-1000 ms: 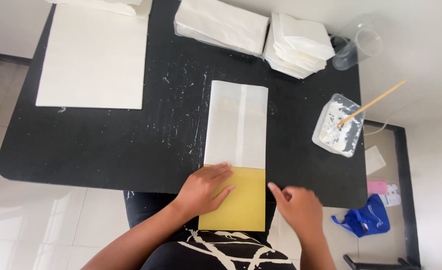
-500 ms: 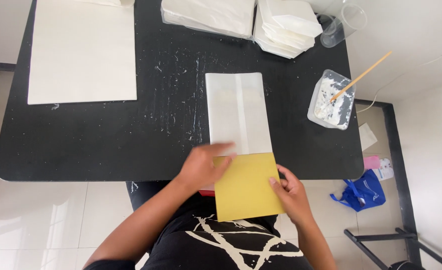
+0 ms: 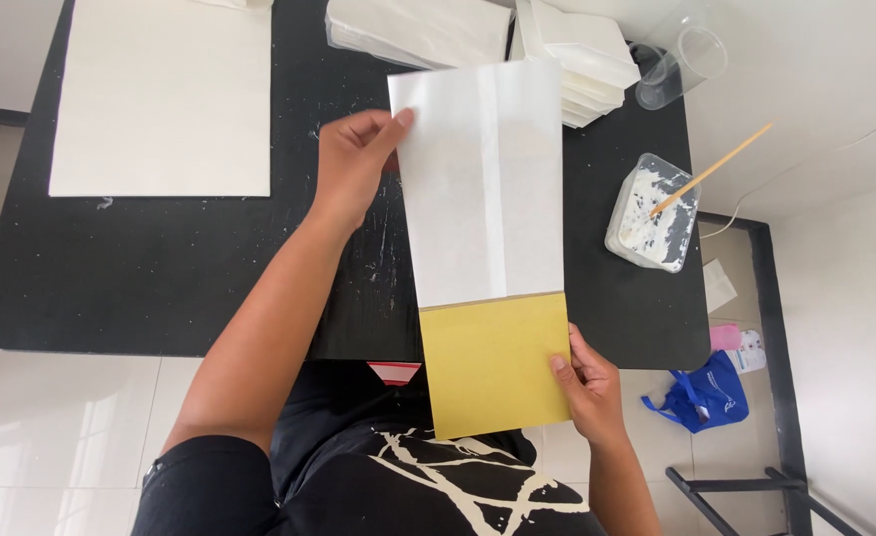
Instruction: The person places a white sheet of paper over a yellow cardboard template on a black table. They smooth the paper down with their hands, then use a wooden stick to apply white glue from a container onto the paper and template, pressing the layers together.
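A long white paper bag (image 3: pixel 483 189) with a yellow card (image 3: pixel 495 362) sticking out of its near end is lifted above the black table (image 3: pixel 140 268). My left hand (image 3: pixel 351 164) grips the bag's far left edge, thumb on top. My right hand (image 3: pixel 587 382) pinches the yellow card's right edge near my body. The bag is flat, with a lengthwise fold down its middle.
A large white sheet (image 3: pixel 165 94) lies at the table's far left. Stacks of white folded paper (image 3: pixel 577 55) sit at the back. A clear cup (image 3: pixel 691 60) and a glue tub (image 3: pixel 651 213) with a wooden stick (image 3: pixel 711 169) stand right. A blue bag (image 3: pixel 706 397) lies on the floor.
The bag with the yellow card has been raised off the table toward the camera. My left hand slid from the card's near end to the bag's far left edge.
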